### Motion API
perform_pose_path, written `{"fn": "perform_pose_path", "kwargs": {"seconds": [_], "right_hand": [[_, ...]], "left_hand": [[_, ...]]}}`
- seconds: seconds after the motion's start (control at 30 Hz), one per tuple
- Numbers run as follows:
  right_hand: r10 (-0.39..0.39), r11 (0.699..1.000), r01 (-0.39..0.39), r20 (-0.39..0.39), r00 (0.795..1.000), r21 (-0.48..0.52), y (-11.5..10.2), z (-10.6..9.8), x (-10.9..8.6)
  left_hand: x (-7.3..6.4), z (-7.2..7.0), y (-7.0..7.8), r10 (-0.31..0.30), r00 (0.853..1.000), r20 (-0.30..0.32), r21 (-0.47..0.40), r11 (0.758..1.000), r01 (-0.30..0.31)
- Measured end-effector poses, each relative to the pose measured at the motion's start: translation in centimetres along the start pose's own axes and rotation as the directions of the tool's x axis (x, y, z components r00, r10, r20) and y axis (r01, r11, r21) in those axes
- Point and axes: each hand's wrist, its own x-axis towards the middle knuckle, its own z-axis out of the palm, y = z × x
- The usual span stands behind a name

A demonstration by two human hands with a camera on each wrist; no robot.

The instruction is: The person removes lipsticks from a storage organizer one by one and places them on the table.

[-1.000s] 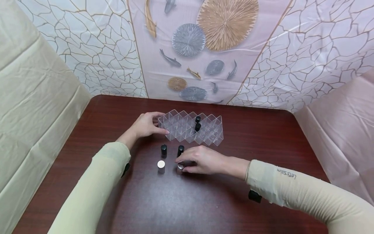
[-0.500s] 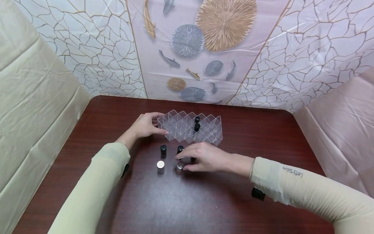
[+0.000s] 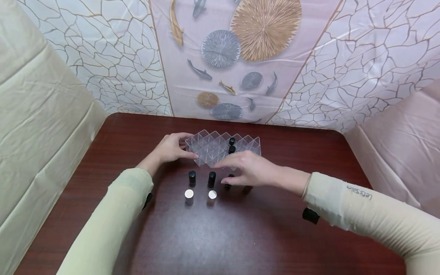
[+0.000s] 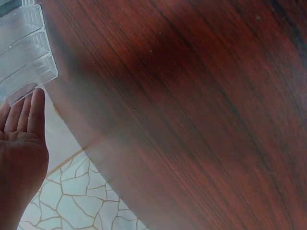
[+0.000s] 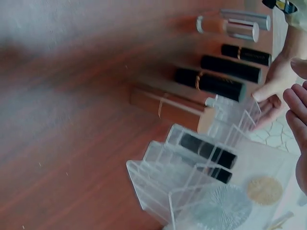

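Note:
A clear acrylic lipstick organizer (image 3: 209, 149) with diamond-shaped compartments stands near the table's back. My left hand (image 3: 172, 147) holds its left end, thumb at the front corner, fingers at the far side. In the left wrist view those fingers lie straight against the organizer (image 4: 29, 52). Two black lipstick tubes (image 3: 232, 149) stand in its middle compartments. My right hand (image 3: 252, 168) hovers before the organizer, thumb and fingers apart, nothing between them. Beneath it stand a black tube (image 3: 229, 182) and a brown tube (image 3: 247, 190), both partly hidden.
Left of the right hand stand two black tubes (image 3: 211, 179) and two silver-capped tubes (image 3: 212, 196), one of them a clear-bodied lip gloss (image 5: 228, 28). They sit upright on the dark red wooden table (image 3: 199, 244). Patterned cloth walls (image 3: 123, 57) enclose the table's back and sides.
My right hand has let go of the silver-capped lip gloss and moved up and right, toward the organizer. The gloss stays upright on the table. The left hand keeps its place.

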Motion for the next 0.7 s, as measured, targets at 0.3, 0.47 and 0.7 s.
{"fn": "perform_pose_path", "kwargs": {"seconds": [0.3,0.47,0.7], "right_hand": [[0.055,0.998,-0.056,-0.02,0.998,-0.034,1.5,-1.9,0.5],[0.092,0.993,-0.092,-0.01,0.996,-0.071,2.1,-2.7,0.4],[0.122,0.988,-0.122,-0.009,0.992,-0.098,3.2,-3.2,0.4]], "left_hand": [[-0.1,-0.1,0.0,0.007,1.0,-0.003,-0.009,1.0,-0.007],[0.0,-0.1,0.0,0.017,1.0,0.003,-0.003,1.0,-0.017],[0.0,-0.2,-0.1,0.01,1.0,0.01,0.002,1.0,-0.01]]}}
